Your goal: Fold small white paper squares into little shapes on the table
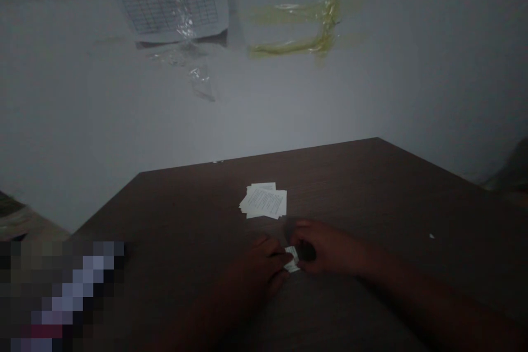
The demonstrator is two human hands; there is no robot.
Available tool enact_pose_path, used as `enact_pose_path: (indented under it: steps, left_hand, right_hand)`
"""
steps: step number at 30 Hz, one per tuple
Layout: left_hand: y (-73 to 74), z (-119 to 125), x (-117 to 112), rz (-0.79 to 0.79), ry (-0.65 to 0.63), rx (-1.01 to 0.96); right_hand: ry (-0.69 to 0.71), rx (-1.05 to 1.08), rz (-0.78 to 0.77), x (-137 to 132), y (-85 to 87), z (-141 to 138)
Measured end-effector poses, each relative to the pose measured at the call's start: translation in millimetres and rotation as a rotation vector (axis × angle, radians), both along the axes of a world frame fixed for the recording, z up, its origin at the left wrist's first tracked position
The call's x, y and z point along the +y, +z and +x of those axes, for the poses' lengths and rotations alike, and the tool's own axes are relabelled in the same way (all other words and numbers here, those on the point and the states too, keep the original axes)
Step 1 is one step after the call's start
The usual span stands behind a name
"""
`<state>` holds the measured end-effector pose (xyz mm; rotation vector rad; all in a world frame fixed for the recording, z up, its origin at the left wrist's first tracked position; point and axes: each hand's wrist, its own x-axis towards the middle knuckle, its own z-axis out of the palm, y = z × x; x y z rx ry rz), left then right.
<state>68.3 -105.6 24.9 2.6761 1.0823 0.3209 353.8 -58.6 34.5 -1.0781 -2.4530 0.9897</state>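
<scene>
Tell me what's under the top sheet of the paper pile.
Under the top sheet, edges of other sheets stick out, with the table beneath. Their middles are covered, so their number and whatever is printed there cannot be seen.

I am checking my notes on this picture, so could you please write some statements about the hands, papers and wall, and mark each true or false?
1. The left hand and right hand are both at a small paper. True.
2. A pile of paper slips lies on the table, beyond both hands. True.
3. The slips are stacked neatly edge to edge. False: they lie at uneven angles.
4. The wall bears a grid sheet and yellow tape. True.
5. The yellow tape is left of the grid sheet. False: it is to the right.
6. The left hand covers the pile. False: the pile is uncovered.
</scene>
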Motion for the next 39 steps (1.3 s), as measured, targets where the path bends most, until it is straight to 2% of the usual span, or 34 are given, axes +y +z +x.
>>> enact_pose_path:
  steps: [9,17,24,26,29,33,36,39]
  left_hand:
    - [-0.9,-1,0,0.01,-0.015,-0.009]
    - [-13.4,-5,5,0.034,-0.045,-0.039]
    - [-6.0,-3,0,0.073,-0.047,-0.018]
    - [-11.1,-1,3,0.077,-0.042,0.011]
    - [-27.3,-1,11,0.124,-0.02,0.047]
    - [-42.1,-9,22,0.138,-0.094,0.018]
    - [-36.6,-15,24,0.176,-0.081,-0.003]
    - [-21.6,-15,19,0.177,0.0,0.037]
  right_hand:
    - [0.004,0.066,-0.027,4,-3.0,3]
    - [-0.046,0.031,0.043,9,-13.3,-6]
    - [-0.12,0.012,0.046,10,-11.0,-14]
    - [-0.144,0.002,0.059,9,-10.9,-16]
    - [-0.168,-0.014,0.096,11,-13.2,-18]
    - [-0.123,0.0,0.126,15,-18.9,-14]
    - [-0.034,0.045,0.143,16,-22.1,-7]
    - [0.04,0.077,0.164,13,-21.9,-4]
